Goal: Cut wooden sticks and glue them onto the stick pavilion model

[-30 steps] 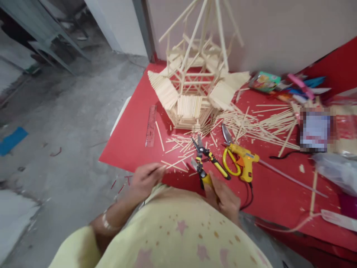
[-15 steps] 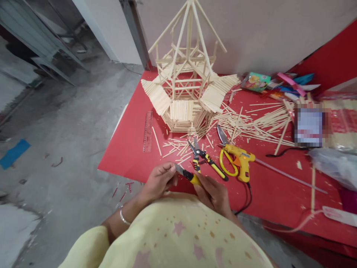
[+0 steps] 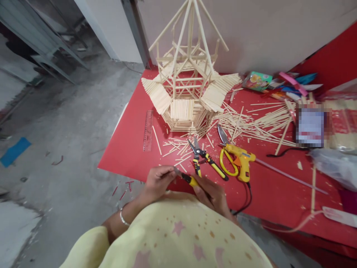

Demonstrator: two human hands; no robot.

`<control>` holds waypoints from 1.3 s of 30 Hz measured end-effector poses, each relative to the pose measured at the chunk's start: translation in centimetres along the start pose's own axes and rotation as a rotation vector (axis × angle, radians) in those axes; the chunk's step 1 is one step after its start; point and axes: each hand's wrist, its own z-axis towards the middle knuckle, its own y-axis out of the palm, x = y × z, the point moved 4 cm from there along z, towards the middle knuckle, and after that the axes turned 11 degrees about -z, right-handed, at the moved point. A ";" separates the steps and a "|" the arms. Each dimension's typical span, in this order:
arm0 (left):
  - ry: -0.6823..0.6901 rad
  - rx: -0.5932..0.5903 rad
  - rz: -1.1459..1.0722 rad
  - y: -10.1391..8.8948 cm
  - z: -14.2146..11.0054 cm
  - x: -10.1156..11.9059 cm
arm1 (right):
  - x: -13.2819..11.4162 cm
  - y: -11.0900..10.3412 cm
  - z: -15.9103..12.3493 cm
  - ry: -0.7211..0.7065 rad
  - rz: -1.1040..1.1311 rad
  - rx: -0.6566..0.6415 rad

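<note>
My right hand (image 3: pixel 211 191) is closed around the yellow handle of a utility knife (image 3: pixel 190 180), whose blade points left. The fingers of my left hand (image 3: pixel 159 183) are pinched together at the blade's tip; whether a small piece lies between them is hidden. Just beyond the hands, black-and-yellow cutting pliers (image 3: pixel 211 166) lie with their jaws apart. Farther back stands a tower-like model (image 3: pixel 182 109) built of thin wooden sticks, with slatted panels around its base and a pointed open frame on top.
Yellow-handled scissors (image 3: pixel 229 166) lie beside a yellow glue gun (image 3: pixel 243 160) with a long glue stick and cord. Loose wooden sticks (image 3: pixel 267 123) cover the red table (image 3: pixel 125 149) to the right. A clear ruler (image 3: pixel 148 130) lies left of the model. Plastic packaging (image 3: pixel 337 167) sits at the far right.
The knife's blade has turned, so less of its flat side shows between my hands. My left hand's fingers have shifted slightly along its tip. The tools and model stay put.
</note>
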 end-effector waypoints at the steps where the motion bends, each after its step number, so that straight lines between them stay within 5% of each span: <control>1: 0.051 0.024 0.047 -0.2 -0.5 0.7 | 0.2 0.0 -0.3 0.026 -0.025 0.001; 6: 0.240 0.175 0.195 -1.8 -2.7 3.0 | 0.6 -1.5 -1.1 0.154 -0.263 0.180; 12: 0.007 0.097 0.035 -0.9 -0.6 -0.3 | -2.3 -1.8 1.2 -0.155 -0.178 0.141; 19: -0.162 0.025 -0.222 -0.3 0.1 -2.7 | -1.7 -0.8 1.4 -0.154 -0.167 0.083; 25: -0.266 -0.011 -0.475 0.5 -0.1 -2.8 | -1.4 -0.6 1.2 -0.187 -0.252 0.095; 39: -0.342 -0.061 -0.531 0.7 -1.3 -1.5 | -1.6 -1.1 -0.5 -0.284 -0.569 0.165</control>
